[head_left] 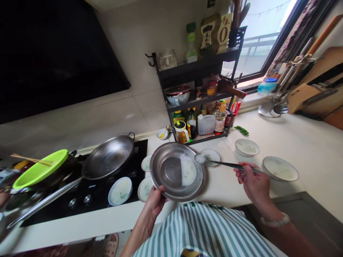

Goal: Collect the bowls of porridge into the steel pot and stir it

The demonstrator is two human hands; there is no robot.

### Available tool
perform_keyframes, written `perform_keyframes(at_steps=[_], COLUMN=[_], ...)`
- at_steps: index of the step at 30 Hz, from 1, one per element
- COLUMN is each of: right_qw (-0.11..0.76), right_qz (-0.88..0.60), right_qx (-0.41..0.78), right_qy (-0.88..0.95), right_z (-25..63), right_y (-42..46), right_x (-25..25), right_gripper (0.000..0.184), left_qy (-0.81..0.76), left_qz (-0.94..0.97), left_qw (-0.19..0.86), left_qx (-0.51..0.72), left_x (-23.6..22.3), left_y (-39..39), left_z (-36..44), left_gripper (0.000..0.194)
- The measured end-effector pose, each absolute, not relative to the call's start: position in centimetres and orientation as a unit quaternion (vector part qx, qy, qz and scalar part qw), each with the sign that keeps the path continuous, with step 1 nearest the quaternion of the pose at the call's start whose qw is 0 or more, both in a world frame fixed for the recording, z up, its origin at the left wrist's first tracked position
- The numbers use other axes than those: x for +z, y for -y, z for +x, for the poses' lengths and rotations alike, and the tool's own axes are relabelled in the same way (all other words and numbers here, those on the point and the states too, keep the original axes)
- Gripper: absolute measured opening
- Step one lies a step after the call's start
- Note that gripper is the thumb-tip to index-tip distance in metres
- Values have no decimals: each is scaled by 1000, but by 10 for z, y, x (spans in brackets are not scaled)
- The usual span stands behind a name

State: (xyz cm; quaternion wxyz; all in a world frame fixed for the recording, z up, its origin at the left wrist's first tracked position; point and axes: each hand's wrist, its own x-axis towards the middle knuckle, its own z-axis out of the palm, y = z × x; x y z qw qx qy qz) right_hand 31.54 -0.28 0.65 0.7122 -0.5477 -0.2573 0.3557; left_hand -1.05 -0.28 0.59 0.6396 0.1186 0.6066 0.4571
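My left hand [155, 201] grips the near rim of a steel basin [171, 170], which is tilted so a little white porridge pools at its right side. My right hand [252, 180] is closed on the handle of a ladle [214, 161]. The ladle's bowl, holding white porridge, hovers between the basin's rim and a small bowl [213, 157] behind it. Two more filled bowls stand to the right: one [247, 147] farther back and one [280, 168] beside my right hand. Three bowls [120, 191] sit left of the basin by the stove.
A steel wok [108, 157] rests on the black hob [88, 192], beside a pot under a green lid [40, 168] with chopsticks. A black spice rack [199, 89] with bottles stands behind the basin. Utensils and cutting boards [313, 92] lean by the window at right.
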Motion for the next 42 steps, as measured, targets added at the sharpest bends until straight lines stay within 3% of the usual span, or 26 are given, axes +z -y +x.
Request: perform_keyframes(at_steps=[7, 13, 17, 24, 28, 31, 35, 42], right_qw=[711, 625, 572, 545, 574, 639, 736, 698], right_qz=[-576, -612, -555, -463, -520, -606, -564, -525], right_qx=[281, 183, 94, -16, 65, 174, 302, 352], right_qy=[289, 450, 596, 699, 629, 441, 221, 338], right_z=[337, 343, 345, 343, 340, 337, 329, 302], right_y=[-1, 8, 16, 27, 27, 20, 13, 19], right_x=[-1, -24, -21, 6, -10, -23, -19, -7], right_gripper=[29, 27, 19, 30, 20, 17, 22, 26], left_qy=[-607, -610, -611, -610, -603, -603, -606, -612], left_qz=[121, 114, 118, 118, 116, 121, 119, 122], left_qw=[637, 633, 638, 638, 642, 642, 640, 634], left_qx=[458, 463, 454, 454, 459, 458, 458, 457], left_x=[7, 5, 3, 5, 5, 5, 6, 8], left_y=[3, 3, 2, 2, 2, 2, 3, 3], left_z=[-13, -15, -16, -16, -15, -14, -14, -13], left_gripper=[27, 26, 27, 25, 25, 25, 24, 25])
